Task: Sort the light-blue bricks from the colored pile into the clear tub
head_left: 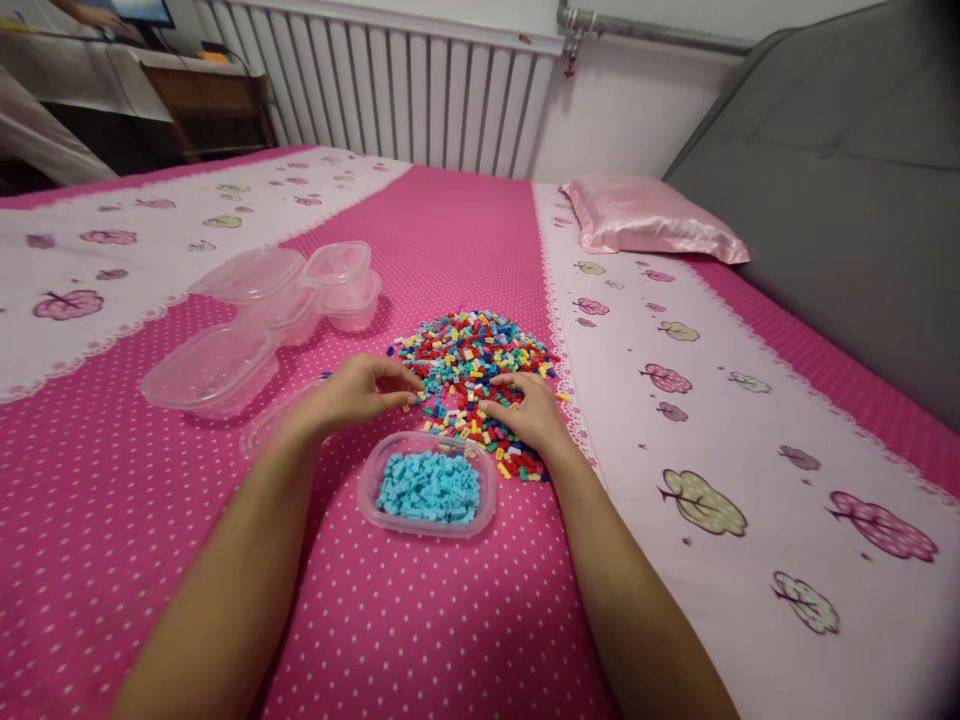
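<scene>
A heap of small toy building bricks in red, yellow, blue, green and white is spread over the pink bedding. At its left edge is my left hand, thumb and forefinger tips drawn close together; whatever they pinch is too small to make out. My right hand rests over the right side of the heap, thumb and fingers apart among the bricks. Between my forearms, nearer to me, a clear plastic container holds many light blue bricks.
Several clear lidded containers are grouped at the left. A loose clear lid lies partly behind my left forearm. A pink pillow sits at the back right by a grey headboard. Behind is a white radiator; another person's arm shows at the top left.
</scene>
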A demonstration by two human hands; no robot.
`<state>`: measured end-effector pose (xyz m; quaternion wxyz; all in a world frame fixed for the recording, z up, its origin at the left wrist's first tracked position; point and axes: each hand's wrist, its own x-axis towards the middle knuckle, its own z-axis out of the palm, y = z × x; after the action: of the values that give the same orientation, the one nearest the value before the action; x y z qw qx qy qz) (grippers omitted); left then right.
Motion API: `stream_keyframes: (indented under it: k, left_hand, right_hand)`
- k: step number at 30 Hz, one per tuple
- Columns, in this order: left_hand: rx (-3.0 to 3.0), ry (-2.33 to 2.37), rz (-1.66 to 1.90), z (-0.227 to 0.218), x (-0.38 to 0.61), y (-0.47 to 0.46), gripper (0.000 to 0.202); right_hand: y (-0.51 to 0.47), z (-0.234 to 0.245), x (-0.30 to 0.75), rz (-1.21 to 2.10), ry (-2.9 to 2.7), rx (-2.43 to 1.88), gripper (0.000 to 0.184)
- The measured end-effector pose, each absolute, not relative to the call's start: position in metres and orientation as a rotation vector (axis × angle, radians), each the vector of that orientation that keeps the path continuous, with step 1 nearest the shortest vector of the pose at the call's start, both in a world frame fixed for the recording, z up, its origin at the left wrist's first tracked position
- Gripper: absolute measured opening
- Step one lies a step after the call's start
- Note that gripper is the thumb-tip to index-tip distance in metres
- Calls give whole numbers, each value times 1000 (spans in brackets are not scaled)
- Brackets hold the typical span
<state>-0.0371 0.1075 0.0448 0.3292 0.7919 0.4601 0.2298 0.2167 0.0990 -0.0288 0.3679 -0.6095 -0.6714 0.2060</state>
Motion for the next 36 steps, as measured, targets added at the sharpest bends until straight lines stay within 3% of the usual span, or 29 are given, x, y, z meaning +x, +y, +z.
stream_keyframes:
  k: [8,12,16,18,24,36]
  left_hand:
    - [2200,1237,455,32,-36,112,25]
    - [2240,1256,373,29,-36,112,27]
    - [2298,1276,295,27,-37,114,31]
    - [2299,1292,284,26,-38,115,31]
    - [2333,1316,364,28,-39,115,28]
    - [2079,1392,347,32,-43,112,26]
  right_hand:
    - [90,-11,213,319,-1754,-1568,35]
    - [83,4,202,283,-2001,-1285,23]
    - [80,-2,192,429,-2307,-1049,38]
    - [81,-9,192,427,-2350,-1103,42]
    - [87,-10,200,422,-2279,-1125,23]
    - [92,-14,207,333,-2029,-1385,16]
